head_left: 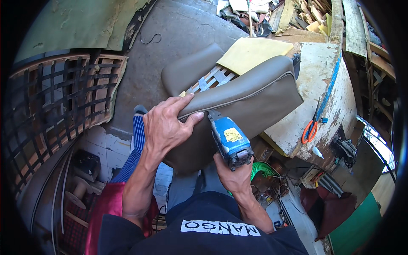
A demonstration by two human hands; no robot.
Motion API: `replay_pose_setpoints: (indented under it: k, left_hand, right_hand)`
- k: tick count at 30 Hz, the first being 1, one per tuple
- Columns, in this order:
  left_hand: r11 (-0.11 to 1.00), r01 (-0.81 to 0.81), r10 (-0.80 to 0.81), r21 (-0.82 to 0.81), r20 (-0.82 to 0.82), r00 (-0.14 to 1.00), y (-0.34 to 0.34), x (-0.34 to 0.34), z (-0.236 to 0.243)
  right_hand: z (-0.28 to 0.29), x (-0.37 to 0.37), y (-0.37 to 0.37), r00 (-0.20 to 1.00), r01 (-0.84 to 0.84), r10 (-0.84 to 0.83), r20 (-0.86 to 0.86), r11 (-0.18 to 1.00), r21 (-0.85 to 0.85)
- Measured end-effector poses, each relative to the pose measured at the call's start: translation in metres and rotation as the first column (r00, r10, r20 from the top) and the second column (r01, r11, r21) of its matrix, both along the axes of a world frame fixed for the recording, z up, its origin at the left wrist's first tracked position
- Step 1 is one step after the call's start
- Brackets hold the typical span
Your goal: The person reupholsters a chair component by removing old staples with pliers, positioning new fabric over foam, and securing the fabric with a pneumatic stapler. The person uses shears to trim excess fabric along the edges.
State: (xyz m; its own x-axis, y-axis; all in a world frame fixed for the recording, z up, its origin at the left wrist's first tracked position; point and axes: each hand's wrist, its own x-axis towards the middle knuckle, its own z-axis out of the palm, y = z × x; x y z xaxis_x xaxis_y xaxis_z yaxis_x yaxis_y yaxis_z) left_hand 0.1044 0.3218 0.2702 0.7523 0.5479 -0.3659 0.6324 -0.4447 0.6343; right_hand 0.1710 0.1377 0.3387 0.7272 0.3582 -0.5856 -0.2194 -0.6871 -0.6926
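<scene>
A seat or chair piece covered in grey-brown upholstery lies tilted in front of me, with a piped seam along its near armrest (255, 83). My left hand (166, 125) grips the left end of that armrest, fingers over the top and thumb pressed on the near side. Wrapped round the handle of a blue staple gun (225, 131) is my right hand (233, 176). The gun's nose meets or nearly meets the cover just below the seam, beside my left thumb. Behind the armrest, a yellow foam sheet (250, 52) rests over slats and pale webbing (208, 82). Another padded part (191, 68) rises farther back.
A worn white table (314, 68) stands at the right, with orange-handled scissors (310, 131) on it. A green coiled hose (261, 169) hangs near my right hand. At the left leans a frame with black webbing (63, 87). Wood scraps (312, 17) lie at the far right.
</scene>
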Motion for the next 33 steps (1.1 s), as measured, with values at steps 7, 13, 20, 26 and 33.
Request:
replay_pose_setpoints:
  k: [7,13,20,26,33]
  left_hand:
    - [1.0,-0.021,0.021,0.001,0.013,1.0,0.004,0.002,0.0]
    - [1.0,-0.01,0.01,0.025,0.024,1.0,0.0,0.0,-0.002]
    - [1.0,-0.018,0.017,0.015,0.024,1.0,0.001,0.0,0.0]
    - [0.999,-0.018,0.017,0.029,0.034,0.999,-0.001,-0.001,-0.001]
    - [0.98,0.091,-0.066,-0.178,0.138,0.988,0.025,-0.022,-0.002]
  right_hand:
    - [-0.001,-0.003,0.002,0.999,-0.008,0.007,0.047,1.0,0.008]
    - [0.003,-0.003,0.005,0.996,-0.026,0.026,0.086,1.0,-0.006]
    - [0.006,0.0,0.007,0.997,0.055,-0.059,-0.039,0.994,-0.1]
    - [-0.003,-0.012,0.012,0.987,0.029,-0.036,0.154,0.999,0.043]
    - [0.005,-0.008,0.011,0.997,0.08,-0.081,-0.005,0.994,-0.075]
